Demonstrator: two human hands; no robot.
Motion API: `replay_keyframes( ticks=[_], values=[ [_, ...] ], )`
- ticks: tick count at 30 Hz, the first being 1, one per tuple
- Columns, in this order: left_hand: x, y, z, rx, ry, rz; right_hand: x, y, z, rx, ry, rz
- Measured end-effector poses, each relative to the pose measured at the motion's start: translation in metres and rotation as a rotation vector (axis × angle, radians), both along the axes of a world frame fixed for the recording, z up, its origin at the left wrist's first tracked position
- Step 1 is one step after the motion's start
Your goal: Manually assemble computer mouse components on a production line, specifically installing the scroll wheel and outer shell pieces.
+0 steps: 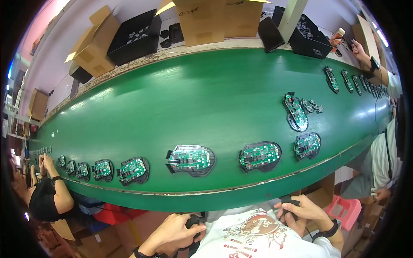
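Observation:
My left hand [175, 232] is low in front of my body, its fingers closed round a small black object [193, 221]. My right hand [307, 210], also below the table's near edge, has its fingers bent around a dark piece [291, 202]. The kind of both pieces is too covered to tell. On the green table ahead lie black mouse-shaped shells with green circuit boards: one in the middle [191, 159], one to its right [260, 156] and another further right [307, 145]. Behind that last one, a longer board assembly [296, 112] lies next to several small dark rings [313, 106].
More board assemblies [133, 170] run leftward toward a co-worker's hands [46, 163]. Others [331, 79] stand in a row at the far right near another person's hand [359, 50]. Along the back are cardboard boxes [92, 43] and black bins [118, 47]. A red stool [346, 210] is at lower right.

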State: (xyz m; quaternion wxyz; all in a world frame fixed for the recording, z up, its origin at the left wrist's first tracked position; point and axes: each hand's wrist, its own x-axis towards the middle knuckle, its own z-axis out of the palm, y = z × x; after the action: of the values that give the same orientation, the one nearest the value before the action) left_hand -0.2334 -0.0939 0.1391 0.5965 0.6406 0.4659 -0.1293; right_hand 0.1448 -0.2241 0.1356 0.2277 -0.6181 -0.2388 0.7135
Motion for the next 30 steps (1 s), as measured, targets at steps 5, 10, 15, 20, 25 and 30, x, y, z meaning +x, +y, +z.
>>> replay_keyframes(
  ticks=[5, 10, 15, 20, 25, 30],
  values=[
    [0.012, 0.004, 0.007, -0.064, -0.039, -0.102, -0.003, 0.01, 0.01, 0.114, -0.035, 0.306],
    [-0.01, -0.031, -0.003, 0.581, 0.043, -0.275, -0.013, 0.022, -0.015, 0.207, 0.07, 0.551],
    [0.002, -0.036, 0.002, 0.557, -0.023, -0.161, -0.025, 0.023, -0.02, 0.2, 0.171, 0.517],
    [0.001, -0.041, -0.011, 0.496, -0.162, -0.107, -0.051, 0.017, -0.034, 0.265, 0.253, 0.444],
    [0.002, -0.067, -0.065, -0.221, -0.283, 0.287, -0.068, 0.034, -0.041, -0.043, 0.428, 0.394],
    [-0.001, -0.069, -0.083, -0.457, -0.306, 0.606, -0.069, 0.042, -0.047, -0.284, 0.435, 0.164]
  ],
)
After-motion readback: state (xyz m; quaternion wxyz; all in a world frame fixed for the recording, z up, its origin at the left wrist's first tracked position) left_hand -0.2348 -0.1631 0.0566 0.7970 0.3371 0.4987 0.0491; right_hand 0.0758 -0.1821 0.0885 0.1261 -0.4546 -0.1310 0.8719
